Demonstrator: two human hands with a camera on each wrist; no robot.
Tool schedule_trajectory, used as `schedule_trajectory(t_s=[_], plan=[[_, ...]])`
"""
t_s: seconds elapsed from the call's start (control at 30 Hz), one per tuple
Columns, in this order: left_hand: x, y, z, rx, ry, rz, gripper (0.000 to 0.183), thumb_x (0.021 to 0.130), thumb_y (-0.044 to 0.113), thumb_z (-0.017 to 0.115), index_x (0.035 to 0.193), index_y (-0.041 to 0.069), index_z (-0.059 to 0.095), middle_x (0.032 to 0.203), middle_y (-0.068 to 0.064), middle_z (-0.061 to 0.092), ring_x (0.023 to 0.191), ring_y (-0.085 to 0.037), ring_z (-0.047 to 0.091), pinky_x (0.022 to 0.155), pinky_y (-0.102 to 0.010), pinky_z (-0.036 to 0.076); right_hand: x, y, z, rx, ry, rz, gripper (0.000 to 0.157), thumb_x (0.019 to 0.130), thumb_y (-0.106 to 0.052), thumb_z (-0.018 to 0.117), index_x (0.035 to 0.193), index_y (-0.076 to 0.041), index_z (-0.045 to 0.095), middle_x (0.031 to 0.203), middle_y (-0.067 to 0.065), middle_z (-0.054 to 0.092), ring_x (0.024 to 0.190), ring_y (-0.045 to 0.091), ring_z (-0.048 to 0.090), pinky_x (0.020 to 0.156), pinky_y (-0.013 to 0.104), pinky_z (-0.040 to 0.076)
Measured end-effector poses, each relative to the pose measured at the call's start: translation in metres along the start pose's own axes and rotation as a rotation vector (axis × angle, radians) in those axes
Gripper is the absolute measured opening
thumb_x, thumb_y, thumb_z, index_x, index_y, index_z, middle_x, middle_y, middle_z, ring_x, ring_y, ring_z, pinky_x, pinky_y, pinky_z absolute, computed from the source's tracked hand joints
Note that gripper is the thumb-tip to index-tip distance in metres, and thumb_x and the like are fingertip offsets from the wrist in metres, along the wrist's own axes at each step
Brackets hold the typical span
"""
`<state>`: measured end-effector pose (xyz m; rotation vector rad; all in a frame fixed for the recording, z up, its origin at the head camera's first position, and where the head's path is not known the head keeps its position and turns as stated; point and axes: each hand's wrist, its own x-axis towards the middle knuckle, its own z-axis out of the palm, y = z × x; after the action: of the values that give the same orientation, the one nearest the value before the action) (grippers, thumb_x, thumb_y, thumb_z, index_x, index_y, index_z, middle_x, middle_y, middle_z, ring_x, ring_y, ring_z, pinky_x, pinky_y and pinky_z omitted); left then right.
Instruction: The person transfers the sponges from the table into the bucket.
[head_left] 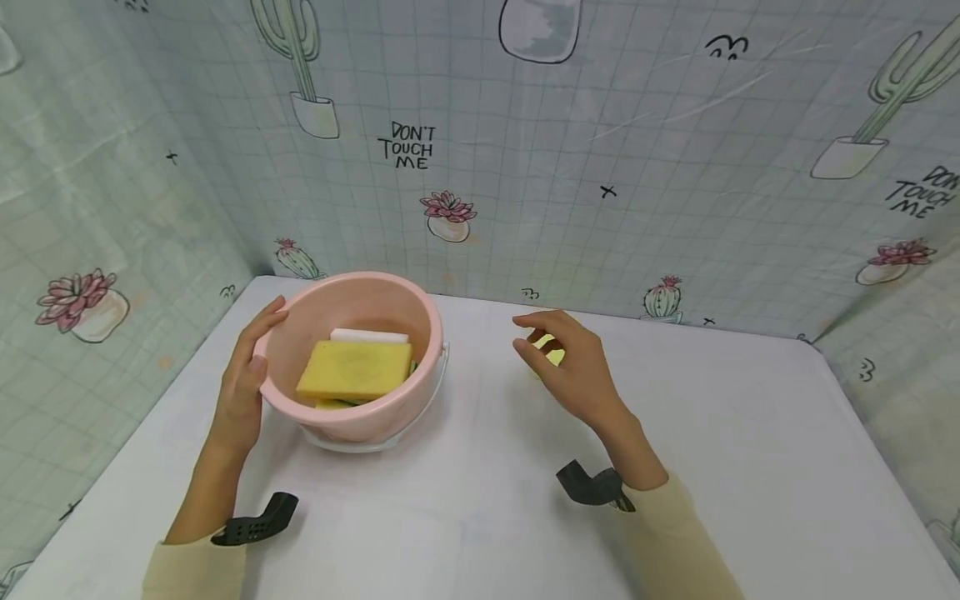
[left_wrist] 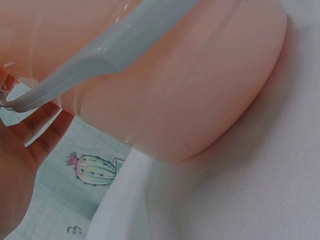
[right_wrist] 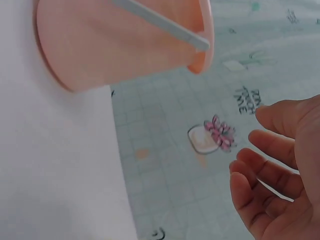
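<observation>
A pink bucket [head_left: 360,287] stands upright on the left of the table in the head view. Inside it lie a yellow sponge [head_left: 354,368], a white block-like item [head_left: 369,335] and more yellow partly covered beneath. My left hand [head_left: 243,383] holds the bucket's left side, thumb and fingertips at the rim; the left wrist view shows fingers along the outer wall. To the right of the bucket, my right hand [head_left: 566,362] hovers with loosely bent fingers, and the right wrist view shows nothing in it. Behind its fingers, a small yellow thing [head_left: 555,356] is mostly hidden.
The bucket's pale handle [head_left: 360,447] hangs down along its front. A white-covered table [head_left: 465,517] extends to both sides. Grid-patterned curtains [head_left: 517,225] with cactus drawings rise at the back and both sides.
</observation>
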<state>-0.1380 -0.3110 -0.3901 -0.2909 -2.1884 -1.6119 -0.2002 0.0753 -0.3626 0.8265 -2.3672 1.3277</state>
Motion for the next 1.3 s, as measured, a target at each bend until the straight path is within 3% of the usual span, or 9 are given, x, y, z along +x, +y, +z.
schedule_trajectory(t_s=[0.3,0.53,0.7,0.9,1.07,1.3], plan=[[0.000,0.000,0.001,-0.006,0.003,-0.002,0.052,0.096,0.033,0.036,0.144,0.013,0.041,0.155,0.001,0.025,0.141,-0.020,0.019,0.112,-0.041,0.020,-0.022,0.036,0.005,-0.112,0.112,0.119,0.033,0.088,-0.019,0.070,0.118,-0.005,0.065,0.113,0.010,0.062,0.090,0.024,0.060,0.067,0.042,0.053],[-0.001,-0.001,0.001,-0.036,0.007,-0.006,0.053,0.095,0.033,0.037,0.143,0.013,0.042,0.155,0.002,0.026,0.141,-0.020,0.019,0.113,-0.043,0.016,-0.031,0.051,0.012,-0.059,0.122,0.293,0.036,0.088,-0.020,0.070,0.120,-0.007,0.064,0.117,0.009,0.060,0.094,0.025,0.058,0.074,0.039,0.050],[0.000,0.000,0.000,-0.004,0.002,-0.006,0.052,0.096,0.032,0.036,0.144,0.014,0.041,0.155,0.002,0.025,0.142,-0.019,0.019,0.112,-0.041,0.019,-0.036,0.061,0.017,-0.047,0.138,0.376,0.041,0.087,-0.021,0.071,0.124,-0.004,0.062,0.124,0.013,0.056,0.101,0.027,0.053,0.079,0.040,0.046],[0.001,0.000,0.001,0.017,-0.011,-0.011,0.052,0.096,0.031,0.036,0.145,0.015,0.040,0.155,0.002,0.024,0.141,-0.019,0.020,0.110,-0.037,0.026,-0.042,0.075,0.024,-0.103,0.179,0.512,0.063,0.086,-0.026,0.072,0.138,-0.003,0.045,0.134,0.017,0.043,0.113,0.034,0.041,0.088,0.047,0.039],[0.000,0.000,0.001,0.011,-0.004,0.003,0.051,0.096,0.031,0.035,0.144,0.013,0.041,0.155,0.001,0.025,0.142,-0.019,0.019,0.112,-0.038,0.022,-0.042,0.082,0.034,-0.121,0.160,0.590,0.087,0.083,-0.035,0.074,0.148,-0.003,0.026,0.143,0.021,0.030,0.128,0.041,0.023,0.098,0.059,0.027],[0.000,0.000,0.001,0.001,0.002,-0.003,0.052,0.096,0.032,0.036,0.143,0.012,0.041,0.155,0.000,0.025,0.141,-0.020,0.019,0.111,-0.036,0.023,-0.043,0.085,0.039,-0.135,0.165,0.620,0.092,0.079,-0.037,0.077,0.148,-0.003,0.026,0.141,0.024,0.028,0.128,0.041,0.021,0.099,0.057,0.026]])
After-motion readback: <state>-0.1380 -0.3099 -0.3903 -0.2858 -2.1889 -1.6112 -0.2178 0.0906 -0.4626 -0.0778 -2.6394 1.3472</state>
